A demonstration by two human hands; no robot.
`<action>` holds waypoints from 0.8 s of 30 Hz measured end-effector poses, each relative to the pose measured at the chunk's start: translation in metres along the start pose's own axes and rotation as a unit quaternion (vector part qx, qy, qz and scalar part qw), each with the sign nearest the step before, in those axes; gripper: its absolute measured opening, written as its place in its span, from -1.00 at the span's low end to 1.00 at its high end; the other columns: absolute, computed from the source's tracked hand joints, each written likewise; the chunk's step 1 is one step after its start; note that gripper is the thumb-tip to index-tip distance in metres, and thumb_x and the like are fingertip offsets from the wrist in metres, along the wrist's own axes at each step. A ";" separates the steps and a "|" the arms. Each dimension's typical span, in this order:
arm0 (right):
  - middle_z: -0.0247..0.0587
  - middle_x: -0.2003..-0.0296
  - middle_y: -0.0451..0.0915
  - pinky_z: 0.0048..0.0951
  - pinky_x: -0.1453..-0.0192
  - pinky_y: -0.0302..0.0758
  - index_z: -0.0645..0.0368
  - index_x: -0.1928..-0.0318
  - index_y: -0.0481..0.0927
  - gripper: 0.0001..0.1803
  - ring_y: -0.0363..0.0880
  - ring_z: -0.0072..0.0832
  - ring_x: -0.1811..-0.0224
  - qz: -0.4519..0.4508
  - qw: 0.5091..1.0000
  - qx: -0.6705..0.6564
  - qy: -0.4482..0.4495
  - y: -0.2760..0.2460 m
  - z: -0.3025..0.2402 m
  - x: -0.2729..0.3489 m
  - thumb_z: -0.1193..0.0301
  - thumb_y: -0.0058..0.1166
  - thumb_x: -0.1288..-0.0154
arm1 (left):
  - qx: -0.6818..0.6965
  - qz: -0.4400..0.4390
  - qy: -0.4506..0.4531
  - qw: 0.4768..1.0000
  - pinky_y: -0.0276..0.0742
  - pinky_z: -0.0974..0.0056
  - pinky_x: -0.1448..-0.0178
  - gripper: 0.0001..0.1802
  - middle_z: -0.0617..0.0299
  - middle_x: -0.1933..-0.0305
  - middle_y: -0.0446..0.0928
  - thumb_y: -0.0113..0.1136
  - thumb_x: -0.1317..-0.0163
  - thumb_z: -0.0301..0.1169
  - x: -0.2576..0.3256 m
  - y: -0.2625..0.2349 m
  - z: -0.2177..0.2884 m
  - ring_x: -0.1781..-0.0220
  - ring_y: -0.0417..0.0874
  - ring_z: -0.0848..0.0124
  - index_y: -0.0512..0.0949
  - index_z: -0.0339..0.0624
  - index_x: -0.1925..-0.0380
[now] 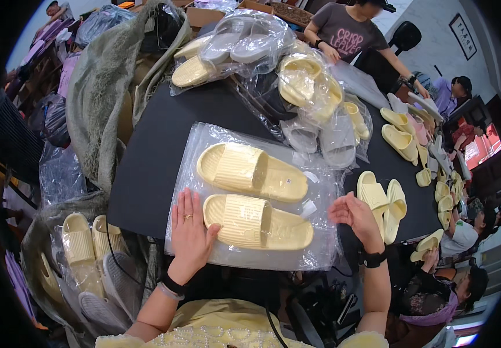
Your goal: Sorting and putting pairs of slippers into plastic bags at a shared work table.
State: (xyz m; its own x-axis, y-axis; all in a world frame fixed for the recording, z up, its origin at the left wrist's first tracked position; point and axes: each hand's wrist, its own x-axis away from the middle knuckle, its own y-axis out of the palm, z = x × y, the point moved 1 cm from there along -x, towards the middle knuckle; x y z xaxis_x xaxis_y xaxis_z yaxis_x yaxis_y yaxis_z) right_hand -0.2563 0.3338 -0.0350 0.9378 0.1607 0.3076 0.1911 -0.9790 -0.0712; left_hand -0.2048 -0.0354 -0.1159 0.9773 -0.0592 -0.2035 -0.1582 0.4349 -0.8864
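Right now the work looks to be at the bagging stage: 2 pale yellow slides (254,197) lie side by side inside a clear plastic bag (204,145) spread flat on the black table (158,156), near the person and roughly centred. My guess is the bag's right end comes next, which calls for pinching that loose film and folding or sealing it without shifting the pair.

The left hand (190,232) lies open and flat, fingers spread, palm pressing the bag's near left part, thumb just beside the heel of the nearer slide. The right hand (355,216) hovers at the bag's right edge, fingers half curled and loosely bunched; whether it actually pinches the film I cannot tell.

Farther off, heaps of bagged slides (262,64) crowd the far side, and loose yellow slides (382,203) sit to the right.
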 end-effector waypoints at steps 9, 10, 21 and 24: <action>-0.13 0.24 0.64 -0.54 0.14 0.55 0.35 -0.03 0.48 -0.67 0.62 -0.49 0.27 -0.089 0.986 0.120 0.068 0.024 -0.006 0.042 0.36 -0.11 -0.42 | -0.023 0.012 0.007 1.000 -0.18 -0.01 -0.46 -0.26 -0.17 -0.44 -0.07 -0.33 -0.38 0.01 0.001 -0.001 0.000 -0.48 -0.08 -0.03 -0.01 -0.38 -0.34; -0.13 0.24 0.64 -0.54 0.14 0.55 0.35 -0.03 0.48 -0.67 0.62 -0.49 0.27 -0.088 0.986 0.121 0.069 0.026 -0.007 0.043 0.36 -0.11 -0.42 | -0.011 0.009 0.007 1.000 -0.19 -0.01 -0.47 -0.23 -0.19 -0.43 -0.07 -0.30 -0.37 0.03 0.000 -0.001 0.001 -0.48 -0.09 -0.04 -0.01 -0.40 -0.33; -0.28 0.36 0.63 -0.60 0.27 0.46 0.28 0.30 0.61 -0.79 0.56 -0.65 0.37 0.015 0.953 0.300 0.045 0.054 -0.012 0.051 0.38 0.00 -0.32 | -0.015 0.004 0.005 1.000 -0.22 -0.01 -0.48 -0.18 -0.23 -0.42 -0.07 -0.29 -0.35 0.10 -0.001 0.001 -0.001 -0.48 -0.09 -0.06 0.02 -0.44 -0.31; -0.27 0.30 0.63 -0.60 0.20 0.46 0.28 0.31 0.61 -0.81 0.55 -0.64 0.28 -0.023 0.975 0.223 0.005 0.041 -0.020 0.060 0.39 0.04 -0.31 | -0.008 0.003 -0.002 1.000 -0.23 0.00 -0.48 -0.17 -0.24 -0.42 -0.06 -0.30 -0.34 0.12 0.000 0.001 -0.001 -0.48 -0.09 -0.05 0.03 -0.45 -0.31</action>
State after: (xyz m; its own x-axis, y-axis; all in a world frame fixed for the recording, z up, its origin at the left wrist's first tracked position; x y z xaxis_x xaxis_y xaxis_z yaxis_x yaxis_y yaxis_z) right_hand -0.1983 0.3009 -0.0002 0.9228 0.1991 0.3299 0.3417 -0.8186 -0.4617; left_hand -0.2054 -0.0360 -0.1170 0.9769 -0.0540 -0.2070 -0.1657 0.4211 -0.8918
